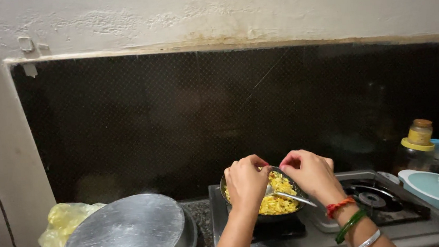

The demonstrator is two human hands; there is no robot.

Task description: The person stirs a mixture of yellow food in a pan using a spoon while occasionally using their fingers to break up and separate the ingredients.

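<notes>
Where hands [280, 179] meet, pan [268, 215] rim.

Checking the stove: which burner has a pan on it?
The left burner, under the small pan of yellow food between both hands; the right burner sits bare.

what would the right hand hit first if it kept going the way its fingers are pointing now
The right hand points left and slightly down, so it would likely first meet the left hand, just over the small dark pan of yellow food; depth is unclear.

Stained white wall [220, 9] above a dark backsplash [203, 114] (dimly lit).
</notes>
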